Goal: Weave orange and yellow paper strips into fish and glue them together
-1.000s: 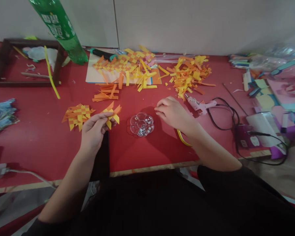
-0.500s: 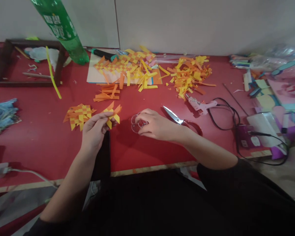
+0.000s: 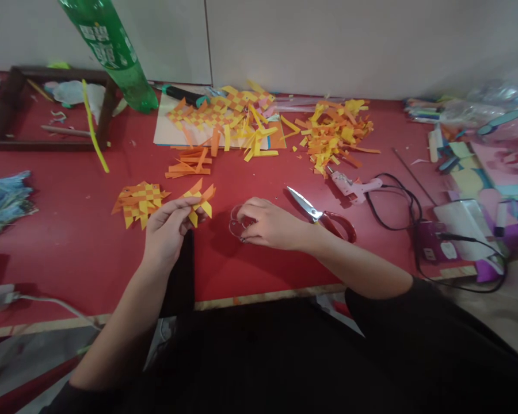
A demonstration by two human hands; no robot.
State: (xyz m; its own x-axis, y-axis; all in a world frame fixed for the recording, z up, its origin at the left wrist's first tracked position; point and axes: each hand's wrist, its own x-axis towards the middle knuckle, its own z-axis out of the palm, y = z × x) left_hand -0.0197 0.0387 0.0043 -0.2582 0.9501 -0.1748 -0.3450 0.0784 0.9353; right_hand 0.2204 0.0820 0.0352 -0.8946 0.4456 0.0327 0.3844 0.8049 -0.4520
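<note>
My left hand point(image 3: 168, 224) pinches a small woven fish point(image 3: 197, 202) of orange and yellow paper strips between thumb and fingers. A finished-looking woven paper fish point(image 3: 141, 201) with an eye lies on the table just left of it. My right hand point(image 3: 270, 224) is over a small clear dish point(image 3: 235, 229), its thumb and fingers curled and apart at the dish. Tiny dark round pieces show in the dish near the fingertips; part of it is hidden by the hand. Red-handled scissors point(image 3: 315, 214) lie right of my right hand, blades partly open.
Behind are orange strips point(image 3: 190, 162), woven pieces point(image 3: 218, 109) and a strip pile point(image 3: 334, 135). A pink glue gun point(image 3: 353, 185) with black cord lies right. A green bottle point(image 3: 116, 63) and wooden tray point(image 3: 47, 145) stand back left. A dark flat object point(image 3: 183, 276) lies under my left wrist.
My right hand has shifted slightly down at the clear dish, and its fingers have changed position. A tiny dark speck now shows on the table above that hand. The left hand keeps its pinch.
</note>
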